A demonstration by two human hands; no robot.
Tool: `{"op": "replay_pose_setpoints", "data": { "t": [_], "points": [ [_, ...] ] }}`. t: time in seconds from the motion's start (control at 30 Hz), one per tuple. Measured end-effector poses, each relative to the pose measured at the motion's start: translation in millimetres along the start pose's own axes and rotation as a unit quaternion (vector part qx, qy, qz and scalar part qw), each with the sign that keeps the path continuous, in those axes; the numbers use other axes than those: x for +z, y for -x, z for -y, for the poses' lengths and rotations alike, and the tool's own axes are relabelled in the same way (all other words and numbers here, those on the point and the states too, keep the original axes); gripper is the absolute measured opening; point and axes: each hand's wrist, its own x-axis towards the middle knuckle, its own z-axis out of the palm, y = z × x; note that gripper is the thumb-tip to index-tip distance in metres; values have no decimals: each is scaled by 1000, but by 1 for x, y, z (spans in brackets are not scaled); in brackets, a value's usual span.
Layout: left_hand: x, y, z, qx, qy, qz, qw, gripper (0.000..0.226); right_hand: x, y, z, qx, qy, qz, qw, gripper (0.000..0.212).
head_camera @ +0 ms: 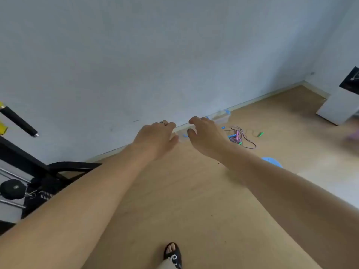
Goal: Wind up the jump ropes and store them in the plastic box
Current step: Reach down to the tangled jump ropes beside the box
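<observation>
A clear plastic box with blue latches stands on the wood floor against the wall, partly hidden behind my hands. Just right of it lies a tangle of jump ropes with blue, pink and green handles; one green handle lies apart further right. My left hand and my right hand are both stretched out in front of me, fingers apart and curled, holding nothing. They hover in line with the box's near end; whether they touch it is unclear because of blur.
Black exercise equipment with a foam-gripped bar fills the left side. A white cabinet stands at the far right. A blue round object lies on the floor behind my right forearm. My sandalled foot is at the bottom.
</observation>
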Motion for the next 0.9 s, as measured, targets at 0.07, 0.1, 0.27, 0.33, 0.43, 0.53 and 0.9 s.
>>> {"op": "replay_pose_setpoints", "data": {
  "t": [0.07, 0.1, 0.27, 0.33, 0.43, 0.53, 0.9],
  "points": [
    [8, -24, -4, 3, 9, 14, 1000, 49, 1, -14, -12, 18, 5, 4, 1000, 38],
    [13, -36, -6, 9, 12, 18, 1000, 50, 4, -22, -20, 28, 12, 7, 1000, 38],
    [35, -111, -11, 33, 34, 52, 998, 50, 8, -67, -63, 86, 20, 22, 996, 36],
    [42, -144, -14, 51, 43, 66, 996, 49, 6, -86, -82, 117, 32, 25, 992, 35],
    [51, -191, -24, 72, 42, 85, 993, 49, 2, -110, -113, 141, 45, 23, 989, 29],
    [59, -234, -43, 87, 36, 107, 990, 51, -7, -129, -145, 168, 47, 32, 984, 30],
    [78, -379, -154, 111, 43, 147, 982, 47, -63, -203, -305, 197, 23, 27, 980, 30]
  ]
}}
